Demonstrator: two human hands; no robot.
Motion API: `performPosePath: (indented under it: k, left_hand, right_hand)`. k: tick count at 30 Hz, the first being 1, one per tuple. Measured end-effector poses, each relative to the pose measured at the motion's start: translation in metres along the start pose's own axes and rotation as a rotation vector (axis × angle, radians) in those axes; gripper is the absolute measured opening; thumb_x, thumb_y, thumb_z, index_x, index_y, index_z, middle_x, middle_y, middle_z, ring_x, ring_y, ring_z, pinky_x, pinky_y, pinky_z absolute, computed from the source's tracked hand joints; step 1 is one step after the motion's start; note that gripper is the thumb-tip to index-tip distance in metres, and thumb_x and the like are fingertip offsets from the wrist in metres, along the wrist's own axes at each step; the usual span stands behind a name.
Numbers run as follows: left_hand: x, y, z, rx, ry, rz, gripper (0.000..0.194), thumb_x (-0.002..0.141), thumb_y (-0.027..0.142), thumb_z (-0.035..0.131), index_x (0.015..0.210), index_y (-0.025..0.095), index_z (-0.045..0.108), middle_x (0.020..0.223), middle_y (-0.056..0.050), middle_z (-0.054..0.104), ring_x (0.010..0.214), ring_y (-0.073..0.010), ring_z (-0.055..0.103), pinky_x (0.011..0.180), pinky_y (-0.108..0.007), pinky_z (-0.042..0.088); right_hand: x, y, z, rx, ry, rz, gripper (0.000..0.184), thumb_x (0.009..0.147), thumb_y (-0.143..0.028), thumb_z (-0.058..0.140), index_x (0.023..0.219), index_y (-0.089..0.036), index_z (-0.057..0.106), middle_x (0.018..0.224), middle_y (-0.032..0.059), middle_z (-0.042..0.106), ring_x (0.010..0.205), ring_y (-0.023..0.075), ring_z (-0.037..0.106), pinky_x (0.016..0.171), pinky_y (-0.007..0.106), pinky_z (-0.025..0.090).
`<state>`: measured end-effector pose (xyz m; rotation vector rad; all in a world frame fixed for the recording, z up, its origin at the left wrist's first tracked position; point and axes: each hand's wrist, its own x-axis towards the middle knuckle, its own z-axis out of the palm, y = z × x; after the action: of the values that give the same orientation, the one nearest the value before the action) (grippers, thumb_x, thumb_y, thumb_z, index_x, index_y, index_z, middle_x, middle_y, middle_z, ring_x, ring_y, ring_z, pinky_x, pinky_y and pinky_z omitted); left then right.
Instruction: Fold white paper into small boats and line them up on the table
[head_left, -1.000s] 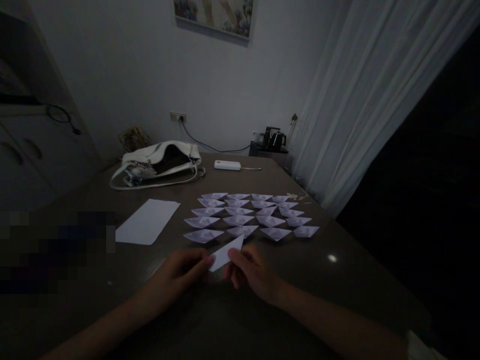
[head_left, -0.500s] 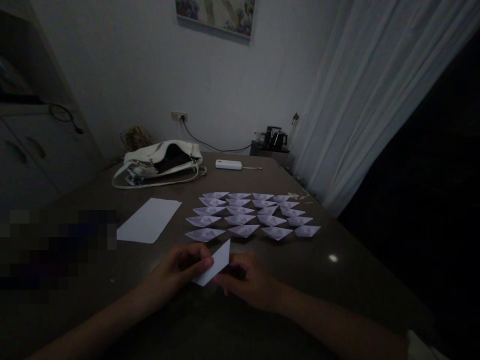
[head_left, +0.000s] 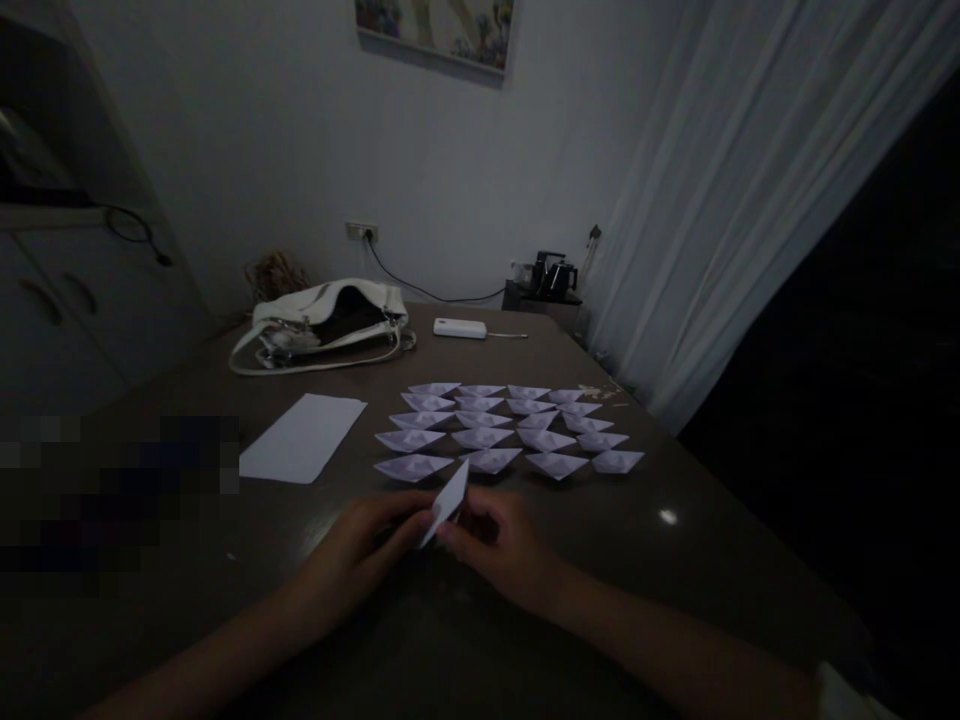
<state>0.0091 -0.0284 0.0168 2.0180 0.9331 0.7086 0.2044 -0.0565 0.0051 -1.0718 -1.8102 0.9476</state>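
Observation:
Both of my hands pinch a small folded white paper piece [head_left: 448,498] just above the dark table [head_left: 675,560]. My left hand [head_left: 371,545] grips its lower left edge, fingers closed. My right hand [head_left: 499,545] holds it from the right, fingers curled under it. The piece stands nearly on edge. Just beyond it lie several folded paper boats [head_left: 487,430] set out in neat rows. A flat white sheet of paper [head_left: 304,450] lies to the left of the boats.
A white handbag [head_left: 322,325] and a white power bank [head_left: 459,328] with a cable sit at the table's far side. A white curtain [head_left: 712,220] hangs at the right. A kettle [head_left: 551,275] stands on a low stand by the wall.
The paper piece has turned from lying slanted to standing nearly on edge between my hands. My right hand's fingers have slid under it. The view has shifted slightly.

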Motion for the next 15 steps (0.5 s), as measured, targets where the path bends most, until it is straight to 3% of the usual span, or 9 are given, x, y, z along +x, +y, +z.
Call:
performPosePath:
  k: [5,9,15]
  left_hand:
    - [-0.0012,0.0007,0.0012,0.019,-0.006,0.007,0.034,0.093,0.038,0.052,0.119,0.022,0.067,0.118,-0.006,0.071,0.106,-0.0263,0.065,0.095,-0.033,0.048]
    - [-0.0014,0.0049,0.0006,0.002,-0.086,0.001,0.037,0.093,0.036,0.053,0.126,0.021,0.063,0.121,-0.007,0.069,0.103,-0.0240,0.066,0.094,-0.033,0.049]
    - [-0.0009,0.0021,0.0010,-0.012,-0.076,-0.002,0.038,0.093,0.036,0.054,0.126,0.019,0.062,0.118,-0.007,0.071,0.101,-0.0232,0.066,0.092,-0.032,0.051]
  right_hand:
    - [0.0019,0.0022,-0.0018,0.013,0.010,0.012,0.021,0.087,-0.032,0.061,0.093,-0.013,0.068,0.071,0.0004,0.061,0.061,0.0113,0.052,0.055,0.021,0.038]
    - [0.0027,0.0034,-0.0012,0.038,0.015,0.030,0.019,0.087,-0.030,0.061,0.092,-0.014,0.069,0.071,0.0005,0.061,0.061,0.0109,0.052,0.054,0.021,0.038]
    - [0.0026,0.0042,0.0009,0.071,0.007,0.046,0.021,0.086,-0.031,0.061,0.093,-0.013,0.069,0.071,0.0012,0.062,0.060,0.0111,0.052,0.054,0.021,0.039]
